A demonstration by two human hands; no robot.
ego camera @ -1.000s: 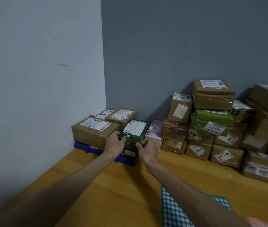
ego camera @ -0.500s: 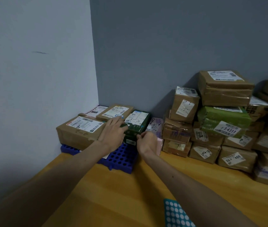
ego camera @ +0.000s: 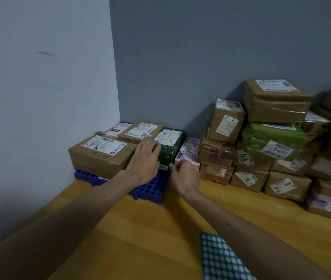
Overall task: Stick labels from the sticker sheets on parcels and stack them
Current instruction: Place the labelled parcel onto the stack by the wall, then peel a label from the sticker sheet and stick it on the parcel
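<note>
Rests left hand (ego camera: 143, 158), fingers straight and slightly spread, against left edge of green parcel (ego camera: 170, 152) at frame centre, on blue pallet (ego camera: 150, 188) between brown parcel (ego camera: 100, 154) and pink box (ego camera: 189, 150). Curls right hand (ego camera: 184, 176) fingers at parcel's lower front corner; cannot tell if pinching. Shows sticker sheet (ego camera: 221, 257) at lower right on surface (ego camera: 140, 229).

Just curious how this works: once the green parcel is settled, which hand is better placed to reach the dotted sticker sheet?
Probably the right hand: the sticker sheet lies close beside its forearm, while the left hand is spread against the green parcel, farther left.
</note>
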